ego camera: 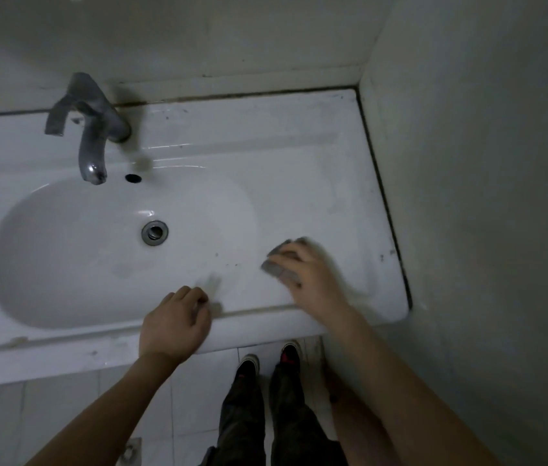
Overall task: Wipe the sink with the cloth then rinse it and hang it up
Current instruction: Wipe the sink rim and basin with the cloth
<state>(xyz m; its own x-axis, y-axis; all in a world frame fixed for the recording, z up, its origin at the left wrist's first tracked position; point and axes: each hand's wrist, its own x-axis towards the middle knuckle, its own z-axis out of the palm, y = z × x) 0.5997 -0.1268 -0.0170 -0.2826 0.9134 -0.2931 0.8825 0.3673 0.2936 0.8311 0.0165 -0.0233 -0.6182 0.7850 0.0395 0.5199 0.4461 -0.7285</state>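
Observation:
A white ceramic sink (316, 183) fills the view, with an oval basin and a metal drain (154, 232) in its middle. A grey cloth (274, 268) lies bunched on the flat ledge to the right of the basin. My right hand (309, 275) presses down on the cloth and grips it; the hand is blurred with motion. My left hand (175, 322) rests on the sink's front rim with its fingers curled, holding nothing that I can see.
A grey metal tap (89, 129) stands at the back left, its spout over the basin, beside an overflow hole (133, 178). A wall (484, 196) closes off the sink's right side. My shoes (267, 359) stand on the tiled floor below.

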